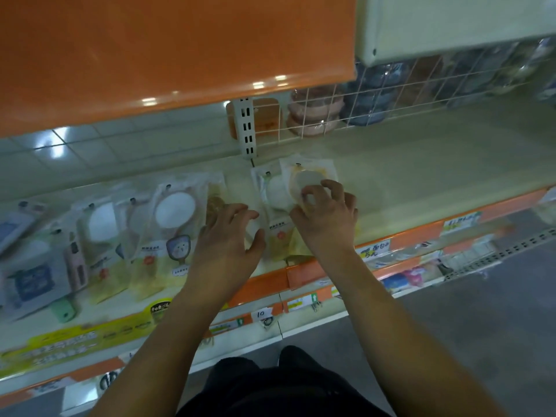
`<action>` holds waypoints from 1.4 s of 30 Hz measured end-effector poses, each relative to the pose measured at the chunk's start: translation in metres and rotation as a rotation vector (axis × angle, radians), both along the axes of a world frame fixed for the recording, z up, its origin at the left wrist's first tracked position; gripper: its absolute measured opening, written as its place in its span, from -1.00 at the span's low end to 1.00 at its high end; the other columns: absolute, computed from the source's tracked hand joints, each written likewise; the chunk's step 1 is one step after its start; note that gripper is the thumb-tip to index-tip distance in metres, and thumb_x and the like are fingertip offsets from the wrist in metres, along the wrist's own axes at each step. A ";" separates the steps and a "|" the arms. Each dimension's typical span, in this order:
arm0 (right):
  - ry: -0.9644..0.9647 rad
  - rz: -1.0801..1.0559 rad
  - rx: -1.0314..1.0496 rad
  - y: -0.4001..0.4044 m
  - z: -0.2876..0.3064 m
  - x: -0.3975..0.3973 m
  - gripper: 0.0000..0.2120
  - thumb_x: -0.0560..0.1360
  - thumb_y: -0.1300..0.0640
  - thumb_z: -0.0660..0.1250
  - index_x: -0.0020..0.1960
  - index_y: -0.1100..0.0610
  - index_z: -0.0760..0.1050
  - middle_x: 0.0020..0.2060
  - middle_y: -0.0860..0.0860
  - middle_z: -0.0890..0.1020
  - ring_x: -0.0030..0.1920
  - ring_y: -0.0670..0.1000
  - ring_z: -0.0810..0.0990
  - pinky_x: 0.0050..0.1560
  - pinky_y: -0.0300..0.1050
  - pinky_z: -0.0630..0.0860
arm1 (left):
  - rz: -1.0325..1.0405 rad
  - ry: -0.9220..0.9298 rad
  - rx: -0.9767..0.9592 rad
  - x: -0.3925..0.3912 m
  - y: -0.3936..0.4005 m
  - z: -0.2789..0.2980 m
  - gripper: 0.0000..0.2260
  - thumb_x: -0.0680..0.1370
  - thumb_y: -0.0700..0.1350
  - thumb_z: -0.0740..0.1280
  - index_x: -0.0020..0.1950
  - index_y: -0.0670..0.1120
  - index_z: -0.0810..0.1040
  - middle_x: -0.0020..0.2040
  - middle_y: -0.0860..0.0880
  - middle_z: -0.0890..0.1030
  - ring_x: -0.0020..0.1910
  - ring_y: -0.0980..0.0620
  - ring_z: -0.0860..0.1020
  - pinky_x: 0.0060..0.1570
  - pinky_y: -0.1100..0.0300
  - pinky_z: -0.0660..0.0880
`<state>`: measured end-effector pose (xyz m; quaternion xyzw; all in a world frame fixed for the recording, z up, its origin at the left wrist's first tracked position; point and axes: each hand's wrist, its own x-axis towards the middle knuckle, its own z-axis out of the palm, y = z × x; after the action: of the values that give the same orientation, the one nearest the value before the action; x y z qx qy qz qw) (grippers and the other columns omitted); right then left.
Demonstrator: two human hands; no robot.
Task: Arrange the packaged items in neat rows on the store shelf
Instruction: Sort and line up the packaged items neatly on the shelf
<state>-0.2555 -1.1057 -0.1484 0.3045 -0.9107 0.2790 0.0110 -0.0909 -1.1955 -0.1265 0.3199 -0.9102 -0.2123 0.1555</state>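
The packs are slick and overlap each other, so as we judge it the main risk is that our right hand (pixel 326 216) drags the top pack (pixel 310 179) askew and shifts the white pack (pixel 272 194) half under it, spoiling the line. A push toward the near lip could also slide one off the shelf (pixel 436 176).

Our right hand has curled fingers pressing down on the top pack's round window; whether it truly grips it, we cannot tell. Our left hand (pixel 228 233) hovers with spread, relaxed fingers, holding nothing, over the gap between that pair and the row (pixel 144 233) of packs to the left. Bare shelf lies to the right.
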 end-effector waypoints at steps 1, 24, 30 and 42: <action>-0.003 -0.012 0.002 0.000 0.001 0.000 -0.66 0.40 -0.07 0.37 0.16 -0.05 0.54 0.34 -0.02 0.39 0.25 0.22 0.34 0.17 0.08 0.35 | -0.006 -0.012 0.014 -0.002 -0.002 0.000 -0.70 0.56 0.06 0.24 0.26 0.01 0.49 0.29 0.07 0.43 0.30 0.05 0.39 0.24 0.03 0.39; -0.079 -0.234 0.226 -0.015 -0.013 0.002 -0.54 0.52 -0.27 0.18 0.29 -0.02 0.36 0.39 0.10 0.26 0.32 0.25 0.23 0.29 0.13 0.22 | -0.141 -0.005 0.013 0.001 -0.037 0.010 -0.73 0.55 0.02 0.28 0.21 -0.03 0.53 0.27 0.03 0.46 0.23 -0.02 0.45 0.16 0.03 0.40; -0.150 -0.200 0.220 -0.013 -0.010 0.004 -0.48 0.50 -0.28 0.19 0.38 -0.07 0.33 0.45 0.09 0.20 0.40 0.25 0.16 0.36 0.13 0.18 | -0.149 -0.007 0.016 0.004 -0.036 0.008 -0.73 0.55 0.00 0.29 0.21 -0.04 0.53 0.28 0.03 0.45 0.24 -0.01 0.43 0.17 0.03 0.38; -0.194 -0.095 0.241 -0.013 -0.011 0.006 -0.43 0.52 -0.22 0.21 0.48 -0.13 0.19 0.51 0.06 0.12 0.49 0.26 0.02 0.48 0.14 0.09 | -0.091 -0.005 0.062 0.017 -0.028 0.004 -0.72 0.55 0.05 0.24 0.23 0.01 0.51 0.27 0.09 0.42 0.27 0.05 0.39 0.24 0.07 0.36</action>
<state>-0.2498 -1.1182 -0.1591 0.2318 -0.9477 0.1949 -0.1006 -0.0743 -1.2230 -0.1228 0.2832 -0.9172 -0.2466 0.1334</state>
